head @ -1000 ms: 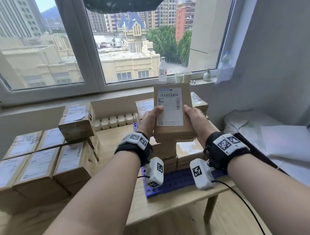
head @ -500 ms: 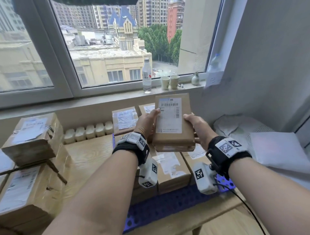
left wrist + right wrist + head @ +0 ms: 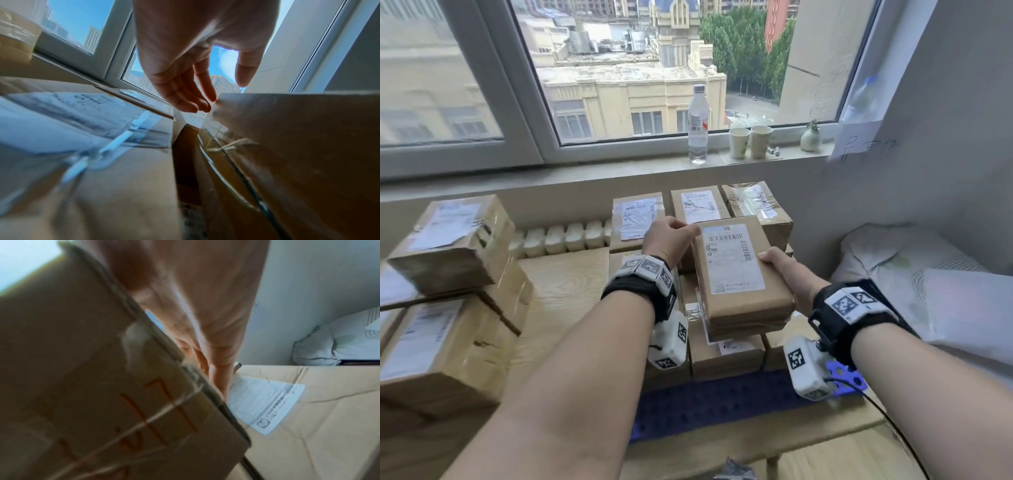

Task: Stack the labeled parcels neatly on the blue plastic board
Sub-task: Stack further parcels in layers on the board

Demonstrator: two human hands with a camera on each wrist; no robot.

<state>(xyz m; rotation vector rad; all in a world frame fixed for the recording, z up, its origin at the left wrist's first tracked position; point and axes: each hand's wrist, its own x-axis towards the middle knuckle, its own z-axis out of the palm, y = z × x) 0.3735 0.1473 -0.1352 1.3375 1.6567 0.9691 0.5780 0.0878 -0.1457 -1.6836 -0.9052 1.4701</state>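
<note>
I hold a brown parcel (image 3: pixel 736 274) with a white barcode label facing up, over the stacked parcels (image 3: pixel 726 356) on the blue plastic board (image 3: pixel 705 401). My left hand (image 3: pixel 671 236) is at its far left corner, thumb over the top and fingertips on the corner. My right hand (image 3: pixel 780 267) grips its right side. In the left wrist view the left hand (image 3: pixel 226 92) meets the parcel (image 3: pixel 298 146) at its edge. In the right wrist view the right hand's fingers (image 3: pixel 218 378) run along the blurred parcel (image 3: pixel 82 369), above a labeled parcel (image 3: pixel 308 402). Whether it touches the stack I cannot tell.
More labeled parcels (image 3: pixel 448 308) are piled on the left of the wooden table (image 3: pixel 565 291). Three parcels (image 3: pixel 698 209) stand at the back of the board. A water bottle (image 3: pixel 698 123) and two paper cups (image 3: pixel 750 142) sit on the windowsill. White bedding (image 3: pixel 911 274) lies to the right.
The parcel has come down from in front of the window to just over the stack. My left hand slid to its far left corner. The view has tipped down and to the right.
</note>
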